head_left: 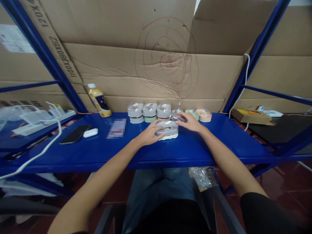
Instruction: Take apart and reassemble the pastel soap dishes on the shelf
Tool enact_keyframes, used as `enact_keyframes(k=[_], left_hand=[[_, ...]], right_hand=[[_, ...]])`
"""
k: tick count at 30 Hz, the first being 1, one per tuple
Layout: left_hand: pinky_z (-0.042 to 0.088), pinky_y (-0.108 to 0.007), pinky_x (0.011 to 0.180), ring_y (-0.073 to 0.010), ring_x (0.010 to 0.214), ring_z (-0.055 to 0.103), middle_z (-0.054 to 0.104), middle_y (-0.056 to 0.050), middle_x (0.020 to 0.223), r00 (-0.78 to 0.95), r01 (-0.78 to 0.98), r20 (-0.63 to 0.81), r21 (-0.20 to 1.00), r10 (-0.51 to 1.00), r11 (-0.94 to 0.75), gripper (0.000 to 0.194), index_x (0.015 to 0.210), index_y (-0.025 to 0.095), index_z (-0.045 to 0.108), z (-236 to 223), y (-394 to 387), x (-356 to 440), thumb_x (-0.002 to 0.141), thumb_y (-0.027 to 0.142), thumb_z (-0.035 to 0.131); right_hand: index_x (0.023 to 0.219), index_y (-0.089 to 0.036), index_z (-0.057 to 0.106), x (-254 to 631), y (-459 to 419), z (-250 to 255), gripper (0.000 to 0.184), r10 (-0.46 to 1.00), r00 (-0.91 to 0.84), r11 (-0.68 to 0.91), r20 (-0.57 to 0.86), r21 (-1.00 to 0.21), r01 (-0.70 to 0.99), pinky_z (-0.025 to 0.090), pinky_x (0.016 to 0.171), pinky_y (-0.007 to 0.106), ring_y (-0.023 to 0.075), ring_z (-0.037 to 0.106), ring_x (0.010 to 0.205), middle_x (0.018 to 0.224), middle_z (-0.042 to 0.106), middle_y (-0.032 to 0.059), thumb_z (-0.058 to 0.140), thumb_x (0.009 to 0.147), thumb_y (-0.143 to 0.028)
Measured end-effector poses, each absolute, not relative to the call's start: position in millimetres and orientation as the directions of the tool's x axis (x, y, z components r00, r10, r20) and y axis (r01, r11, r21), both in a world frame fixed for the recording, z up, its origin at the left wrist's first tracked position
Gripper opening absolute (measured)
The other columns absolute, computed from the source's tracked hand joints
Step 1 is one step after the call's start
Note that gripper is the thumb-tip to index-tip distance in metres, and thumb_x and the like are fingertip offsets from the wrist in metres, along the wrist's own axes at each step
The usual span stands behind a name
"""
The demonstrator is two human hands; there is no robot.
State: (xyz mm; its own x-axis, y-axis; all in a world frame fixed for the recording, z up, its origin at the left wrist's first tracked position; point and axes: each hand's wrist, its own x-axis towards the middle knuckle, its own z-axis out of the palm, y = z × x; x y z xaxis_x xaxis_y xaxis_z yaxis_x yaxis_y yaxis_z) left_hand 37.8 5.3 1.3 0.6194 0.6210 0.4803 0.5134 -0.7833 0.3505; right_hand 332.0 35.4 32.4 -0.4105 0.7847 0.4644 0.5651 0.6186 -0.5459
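- Beyond the left hand (148, 134) stood the stacked boxes (149, 111); a backward push of its knuckles could, I judged, have toppled a column, since each was one box set on another.
- The left hand was clamped on the near left side of the grey case (170, 125); a loose or lopsided hold might have let the case skid off the pale piece (173, 136) below it.
- Between the right hand's thumb and fingers sat a clear cover (178, 116) (its edges were hard to make out), and such a slick surface might have slipped or scratched if pinched badly.
- Just past the right hand (192, 123) were the green box (192, 113) and the peach box (204, 115), which a wide swing could have nudged.
- The grey case lay between the two hands, touching the left one, with the right hand's thumb close to its upper right edge; whether that thumb touched it, I could not tell.
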Motion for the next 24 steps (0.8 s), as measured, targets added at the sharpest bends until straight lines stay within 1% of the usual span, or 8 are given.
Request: enact_keyframes(k=[4,8,10,14,16,18,21,24], left_hand=[[0.038,-0.057,0.126,-0.0401,0.145,0.049,0.048,-0.014,0.153,0.607,0.531,0.450,0.384,0.655,-0.755,0.045,0.117,0.021,0.072,-1,7,37,0.084,0.051,0.077],[0.038,-0.055,0.126,-0.0393,0.149,0.044,0.046,-0.013,0.155,0.649,0.505,0.434,0.368,0.625,-0.780,0.041,0.118,0.022,0.068,1,3,39,0.088,0.049,0.074],[0.042,-0.055,0.123,-0.0385,0.145,0.048,0.049,-0.015,0.152,0.649,0.512,0.414,0.382,0.638,-0.769,0.046,0.124,0.022,0.063,0,1,42,0.089,0.049,0.073],[0.047,-0.058,0.115,-0.0401,0.137,0.054,0.053,-0.020,0.145,0.577,0.498,0.454,0.464,0.679,-0.733,0.087,0.143,0.019,0.044,-10,6,47,0.077,0.056,0.085],[0.042,-0.059,0.120,-0.0420,0.143,0.049,0.046,-0.022,0.154,0.535,0.463,0.499,0.502,0.682,-0.731,0.109,0.153,0.019,0.032,-17,10,49,0.069,0.056,0.091],[0.036,-0.060,0.123,-0.0428,0.149,0.043,0.040,-0.024,0.160,0.520,0.440,0.498,0.540,0.694,-0.718,0.124,0.161,0.020,0.019,-21,14,50,0.067,0.054,0.093],[0.034,-0.060,0.124,-0.0431,0.152,0.041,0.038,-0.025,0.163,0.541,0.433,0.459,0.567,0.705,-0.701,0.133,0.166,0.020,0.004,-24,15,51,0.071,0.051,0.090],[0.034,-0.059,0.125,-0.0423,0.154,0.038,0.037,-0.024,0.165,0.568,0.408,0.472,0.550,0.674,-0.729,0.134,0.168,0.020,-0.001,-23,14,53,0.072,0.047,0.088]], right_hand=[[0.137,-0.020,0.067,326,31,33,0.072,0.762,-0.474,0.647,0.441,-0.527,0.551,0.056,0.099,0.049,0.0313,0.070,0.110,0.125,0.074,0.0124,0.082,0.078,-0.058],[0.136,-0.021,0.067,319,26,33,0.076,0.718,-0.533,0.694,0.447,-0.508,0.509,0.053,0.107,0.050,0.0331,0.068,0.120,0.134,0.071,0.0122,0.086,0.073,-0.057],[0.137,-0.022,0.066,316,23,33,0.075,0.712,-0.556,0.700,0.430,-0.503,0.507,0.053,0.107,0.050,0.0327,0.067,0.121,0.134,0.071,0.0121,0.085,0.075,-0.058],[0.142,-0.021,0.063,315,21,34,0.080,0.719,-0.564,0.690,0.406,-0.512,0.512,0.055,0.102,0.048,0.0311,0.068,0.115,0.131,0.071,0.0124,0.083,0.076,-0.060],[0.144,-0.021,0.061,315,21,34,0.084,0.712,-0.571,0.698,0.409,-0.502,0.510,0.055,0.100,0.048,0.0313,0.068,0.114,0.132,0.071,0.0124,0.085,0.074,-0.061],[0.144,-0.023,0.062,314,20,34,0.085,0.688,-0.598,0.722,0.411,-0.472,0.506,0.054,0.103,0.049,0.0325,0.067,0.117,0.134,0.071,0.0114,0.086,0.072,-0.061],[0.147,-0.028,0.061,308,16,32,0.084,0.644,-0.657,0.762,0.391,-0.405,0.506,0.051,0.106,0.051,0.0337,0.067,0.119,0.133,0.072,0.0100,0.085,0.074,-0.063],[0.150,-0.025,0.058,301,13,30,0.086,0.655,-0.659,0.755,0.371,-0.354,0.552,0.052,0.103,0.052,0.0341,0.067,0.114,0.127,0.072,0.0128,0.081,0.078,-0.065]])
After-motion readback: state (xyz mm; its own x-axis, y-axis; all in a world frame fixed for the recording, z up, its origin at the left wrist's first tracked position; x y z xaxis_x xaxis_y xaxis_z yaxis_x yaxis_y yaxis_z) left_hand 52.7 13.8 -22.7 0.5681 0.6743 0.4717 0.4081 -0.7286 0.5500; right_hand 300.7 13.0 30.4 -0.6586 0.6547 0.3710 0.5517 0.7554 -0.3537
